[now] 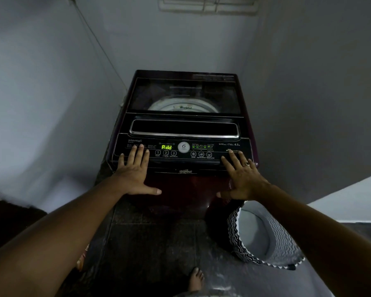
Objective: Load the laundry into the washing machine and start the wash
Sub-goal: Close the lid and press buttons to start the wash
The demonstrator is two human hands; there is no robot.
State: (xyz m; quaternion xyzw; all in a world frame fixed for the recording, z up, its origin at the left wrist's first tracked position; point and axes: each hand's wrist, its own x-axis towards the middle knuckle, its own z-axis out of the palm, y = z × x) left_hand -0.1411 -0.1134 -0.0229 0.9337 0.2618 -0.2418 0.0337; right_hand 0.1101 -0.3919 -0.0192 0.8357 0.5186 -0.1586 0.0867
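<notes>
The left hand (pixel 133 179) and right hand (pixel 242 179) are laid flat, fingers spread, on the near edge of the washing machine (pixel 183 127), whose start button (pixel 173 153) is seen just right of the left hand, the nearer one.

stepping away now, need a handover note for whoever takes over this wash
Left hand: open, flat on the washer's front, fingers on the panel's left end.
Right hand: open, flat at the panel's right end.
Lid closed; display reads "Add". Basket on the floor at right, looks empty.
Done: apparently loaded, power on.
Left: confirm the wash has started.
</notes>
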